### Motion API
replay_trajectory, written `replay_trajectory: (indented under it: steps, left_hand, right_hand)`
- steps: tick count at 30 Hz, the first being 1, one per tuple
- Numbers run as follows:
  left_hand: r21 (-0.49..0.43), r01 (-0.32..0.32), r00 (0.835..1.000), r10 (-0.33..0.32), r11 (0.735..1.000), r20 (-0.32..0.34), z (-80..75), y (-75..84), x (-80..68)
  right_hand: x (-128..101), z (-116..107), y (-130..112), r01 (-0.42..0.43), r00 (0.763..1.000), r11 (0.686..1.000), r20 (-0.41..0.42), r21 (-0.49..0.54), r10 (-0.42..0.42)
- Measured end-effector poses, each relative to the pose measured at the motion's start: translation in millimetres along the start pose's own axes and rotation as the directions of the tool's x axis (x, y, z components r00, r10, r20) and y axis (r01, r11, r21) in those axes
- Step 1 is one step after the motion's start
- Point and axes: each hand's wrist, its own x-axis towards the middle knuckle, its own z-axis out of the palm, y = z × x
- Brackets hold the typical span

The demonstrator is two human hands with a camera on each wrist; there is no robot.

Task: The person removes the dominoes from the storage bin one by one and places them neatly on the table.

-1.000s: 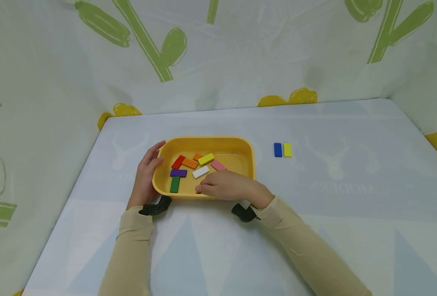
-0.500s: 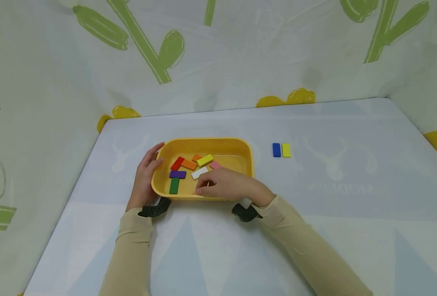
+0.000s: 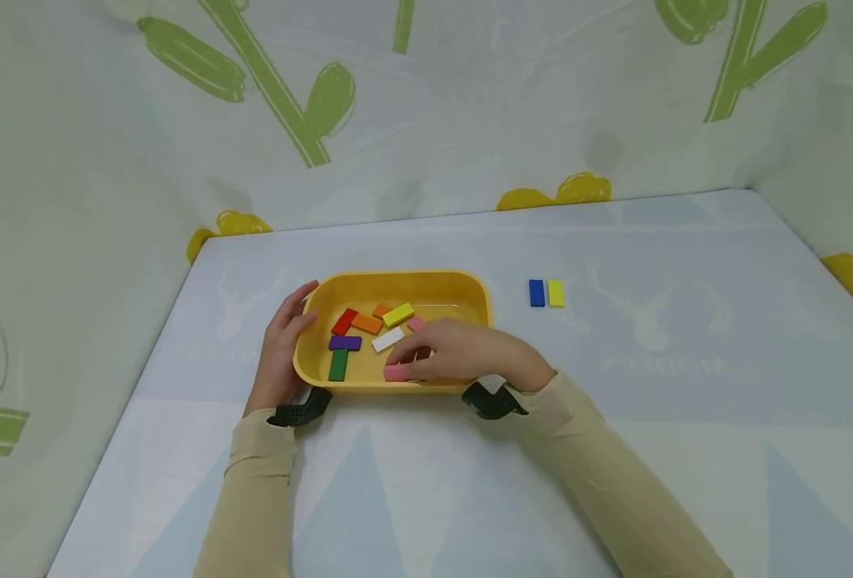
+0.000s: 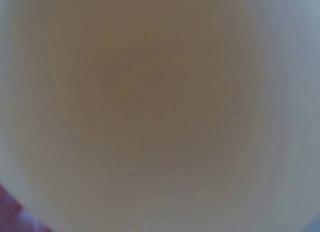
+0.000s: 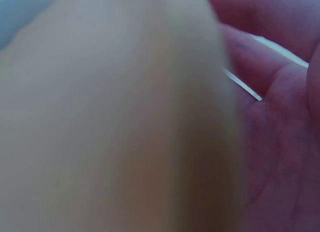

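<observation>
A yellow tray (image 3: 397,280) sits on the table and holds several coloured blocks: red (image 3: 344,321), orange (image 3: 367,323), yellow (image 3: 398,314), white (image 3: 387,339), purple (image 3: 344,343) and green (image 3: 338,364). My left hand (image 3: 290,323) grips the tray's left rim, thumb over the edge. Inside the tray near its front wall, my right hand (image 3: 406,363) pinches a pink block (image 3: 395,372) at its fingertips. Another pink block (image 3: 416,323) shows behind the hand. Both wrist views are blurred; the tray wall (image 4: 160,111) fills the left one, and my palm (image 5: 280,142) shows in the right one.
A blue block (image 3: 537,293) and a yellow block (image 3: 555,293) lie side by side on the table right of the tray. A cloth backdrop with green and yellow shapes encloses the table at the back and sides.
My right hand has shifted a little right and lifted its fingers, and a pink block now shows at its fingertips. The left hand and the tray have stayed put.
</observation>
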Motion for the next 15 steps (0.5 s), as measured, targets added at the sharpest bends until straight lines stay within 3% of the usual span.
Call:
replay_trajectory:
  steps: [10,15]
  left_hand:
    - [-0.006,-0.005,1.000,0.005,1.000,0.002,-1.3,-1.7,-0.1]
    - [-0.010,-0.016,1.000,0.016,1.000,0.007,-0.5,-2.1,-0.3]
  right_hand:
    - [-10.7,-16.7,11.6,-0.112,0.980,0.988,-0.154,0.104,0.127]
    - [-16.8,-26.9,23.0,-0.141,0.942,0.974,-0.279,0.176,0.187]
